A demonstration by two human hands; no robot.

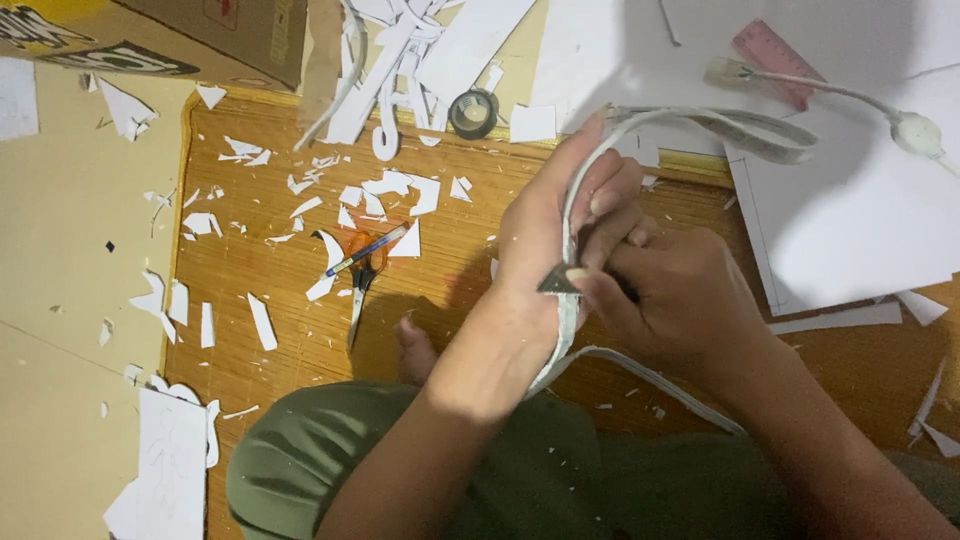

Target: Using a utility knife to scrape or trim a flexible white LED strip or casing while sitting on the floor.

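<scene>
My left hand (560,215) grips a long white flat strip (700,122) that loops up over my fingers and trails down past my wrist toward my lap. My right hand (670,300) holds a small knife whose grey blade tip (556,282) presses against the strip just below my left fingers. The knife's handle is hidden inside my fist. Both hands are close together above my knee.
Orange-handled scissors (362,275) and a blue pen (366,250) lie on the woven mat among several white paper scraps. A roll of tape (473,112), a pink ruler (775,55), large white sheets (860,210) and a cardboard box (180,35) lie farther off.
</scene>
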